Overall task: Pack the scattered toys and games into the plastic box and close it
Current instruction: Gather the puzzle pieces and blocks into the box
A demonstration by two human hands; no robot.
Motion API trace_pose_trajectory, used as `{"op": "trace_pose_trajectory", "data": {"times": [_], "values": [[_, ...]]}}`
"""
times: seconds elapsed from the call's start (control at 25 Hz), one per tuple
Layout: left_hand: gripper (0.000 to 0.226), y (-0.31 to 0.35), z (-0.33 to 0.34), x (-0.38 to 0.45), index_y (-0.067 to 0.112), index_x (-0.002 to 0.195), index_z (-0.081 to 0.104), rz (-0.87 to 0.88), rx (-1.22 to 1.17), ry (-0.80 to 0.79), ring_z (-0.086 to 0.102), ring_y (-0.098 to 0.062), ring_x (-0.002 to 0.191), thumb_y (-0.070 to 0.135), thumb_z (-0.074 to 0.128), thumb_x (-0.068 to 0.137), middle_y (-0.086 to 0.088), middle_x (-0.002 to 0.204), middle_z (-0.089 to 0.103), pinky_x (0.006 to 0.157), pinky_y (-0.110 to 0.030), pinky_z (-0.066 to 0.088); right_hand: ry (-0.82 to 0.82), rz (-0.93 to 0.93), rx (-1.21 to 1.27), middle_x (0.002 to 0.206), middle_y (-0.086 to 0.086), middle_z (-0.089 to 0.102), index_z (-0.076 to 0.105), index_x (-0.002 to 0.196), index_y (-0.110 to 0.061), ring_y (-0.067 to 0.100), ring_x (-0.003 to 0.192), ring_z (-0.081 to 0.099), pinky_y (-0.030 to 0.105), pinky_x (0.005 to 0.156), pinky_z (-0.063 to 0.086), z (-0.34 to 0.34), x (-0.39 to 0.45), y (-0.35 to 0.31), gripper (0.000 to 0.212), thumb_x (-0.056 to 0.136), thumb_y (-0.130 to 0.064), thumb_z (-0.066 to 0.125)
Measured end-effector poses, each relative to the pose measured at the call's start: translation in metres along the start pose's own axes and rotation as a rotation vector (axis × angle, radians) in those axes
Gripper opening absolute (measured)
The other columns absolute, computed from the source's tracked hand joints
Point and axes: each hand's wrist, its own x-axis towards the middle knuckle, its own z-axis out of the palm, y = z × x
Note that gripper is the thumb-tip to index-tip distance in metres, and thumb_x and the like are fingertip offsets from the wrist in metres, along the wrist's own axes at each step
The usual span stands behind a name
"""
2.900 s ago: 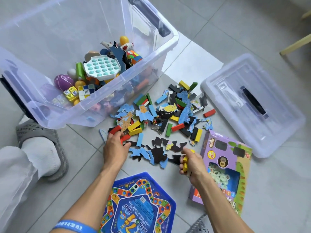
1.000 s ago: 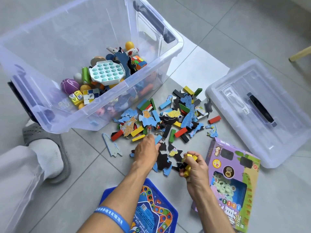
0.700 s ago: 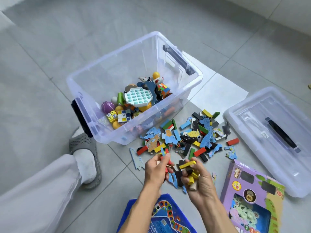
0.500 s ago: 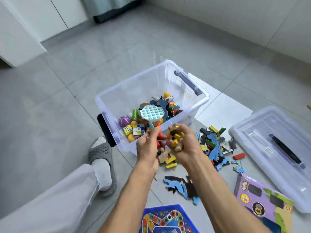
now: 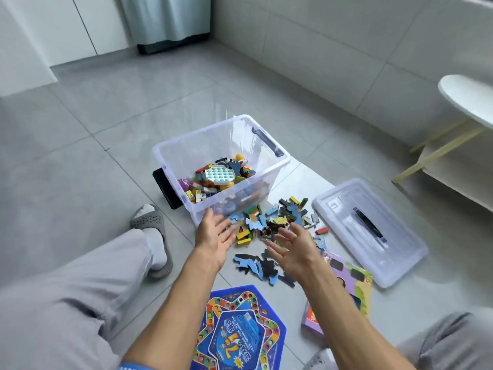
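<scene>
head view: left hand [image 5: 213, 236] at frame centre, fingers spread wide, holding nothing, just in front of the box [image 5: 277, 166]. right hand [image 5: 294, 248] beside it toward centre right, fingers also wide and loose, empty, above the loose pieces [image 5: 272, 222] on the floor [image 5: 106, 169]. box open, upper centre, partly filled with toys, a teal pop toy [image 5: 219, 175] on top. scattered blocks and puzzle bits right below the box's near corner, more dark and blue bits [image 5: 262, 267] lower, between the hands and the board. lid [image 5: 370, 231] upturned at centre right, apart from the box. blue game board [image 5: 240, 335] at lower centre. purple game box [image 5: 354, 284] at lower right, partly behind the right forearm. grey slipper [image 5: 153, 231] at centre left.
</scene>
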Motion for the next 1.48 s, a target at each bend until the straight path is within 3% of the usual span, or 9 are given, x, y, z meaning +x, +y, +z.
{"op": "trace_pose_trajectory", "data": {"times": [0.32, 0.4, 0.6, 0.68, 0.84, 1.0, 1.2, 1.36, 1.48], "values": [[0.059, -0.059, -0.008, -0.035, 0.005, 0.133, 0.052, 0.006, 0.332, -0.038, 0.059, -0.034, 0.114, 0.05, 0.038, 0.099, -0.018, 0.131, 0.058, 0.102, -0.046, 0.046, 0.135, -0.076, -0.084, 0.125, 0.019, 0.057, 0.056, 0.123, -0.001, 0.04, 0.113, 0.059, 0.05, 0.1, 0.049, -0.076, -0.056, 0.033, 0.038, 0.103, -0.03, 0.042], [0.057, -0.066, -0.006, -0.03, 0.006, 0.127, 0.057, 0.011, 0.373, -0.027, 0.061, -0.032, 0.11, 0.052, 0.039, 0.099, -0.016, 0.124, 0.062, 0.098, -0.045, 0.048, 0.152, -0.073, -0.098, 0.12, 0.017, 0.059, 0.058, 0.12, -0.001, 0.036, 0.106, 0.061, 0.046, 0.09, 0.053, -0.084, -0.05, 0.035, 0.036, 0.102, -0.028, 0.044], [0.035, -0.088, -0.013, -0.001, 0.009, 0.106, 0.066, 0.041, 0.511, 0.116, 0.063, -0.02, 0.083, 0.038, 0.051, 0.095, -0.006, 0.095, 0.068, 0.065, -0.028, 0.048, 0.211, -0.041, -0.236, 0.109, 0.011, 0.064, 0.064, 0.107, -0.005, 0.03, 0.095, 0.064, 0.038, 0.071, 0.056, -0.089, -0.001, 0.044, 0.024, 0.098, -0.023, 0.052], [0.031, -0.099, -0.028, 0.022, 0.01, 0.102, 0.069, 0.036, 0.629, 0.185, 0.061, -0.017, 0.074, 0.036, 0.056, 0.089, -0.002, 0.086, 0.068, 0.065, -0.029, 0.048, 0.252, -0.034, -0.387, 0.102, 0.009, 0.065, 0.064, 0.102, -0.006, 0.027, 0.09, 0.065, 0.037, 0.072, 0.056, -0.086, 0.027, 0.056, 0.017, 0.097, -0.019, 0.053], [0.02, -0.123, -0.052, 0.074, 0.022, 0.106, 0.067, 0.016, 1.017, 0.212, 0.062, -0.018, 0.092, 0.023, 0.058, 0.087, -0.001, 0.103, 0.068, 0.081, -0.029, 0.049, 0.219, -0.057, -0.806, 0.098, 0.007, 0.067, 0.066, 0.102, -0.012, 0.019, 0.078, 0.06, 0.036, 0.069, 0.049, -0.087, 0.092, 0.089, 0.015, 0.091, -0.014, 0.056], [0.039, -0.143, -0.051, 0.128, 0.021, 0.125, 0.059, 0.121, 1.45, 0.108, 0.06, -0.018, 0.105, 0.023, 0.059, 0.086, 0.001, 0.12, 0.065, 0.089, -0.031, 0.049, 0.166, -0.214, -1.218, 0.124, 0.003, 0.062, 0.053, 0.13, -0.018, 0.017, 0.101, 0.06, 0.032, 0.085, 0.048, -0.09, 0.141, 0.108, 0.043, 0.087, -0.016, 0.059], [0.074, -0.16, -0.043, 0.182, 0.024, 0.148, 0.022, 0.395, 2.012, -0.148, 0.038, -0.025, 0.126, 0.03, 0.064, 0.088, -0.004, 0.15, 0.029, 0.099, -0.036, 0.041, 0.229, -0.481, -1.702, 0.151, 0.005, 0.04, 0.037, 0.146, -0.017, 0.029, 0.124, 0.048, 0.043, 0.093, 0.049, -0.089, 0.192, 0.126, 0.071, 0.082, -0.028, 0.065], [0.078, -0.167, -0.052, 0.2, 0.026, 0.145, 0.025, 0.343, 1.923, -0.142, 0.045, -0.023, 0.113, 0.034, 0.072, 0.083, -0.005, 0.129, 0.05, 0.09, -0.034, 0.044, 0.158, -0.626, -1.83, 0.125, 0.012, 0.054, 0.043, 0.139, -0.013, 0.033, 0.105, 0.055, 0.044, 0.078, 0.051, -0.086, 0.212, 0.129, 0.065, 0.08, -0.019, 0.069], [0.043, -0.169, -0.056, 0.201, 0.021, 0.111, 0.048, 0.356, 1.843, -0.082, 0.05, -0.022, 0.102, 0.037, 0.074, 0.08, -0.002, 0.106, 0.064, 0.08, -0.033, 0.043, 0.102, -0.496, -1.796, 0.113, 0.007, 0.053, 0.042, 0.128, -0.017, 0.028, 0.096, 0.051, 0.041, 0.075, 0.048, -0.081, 0.218, 0.116, 0.059, 0.078, -0.026, 0.071]]}}
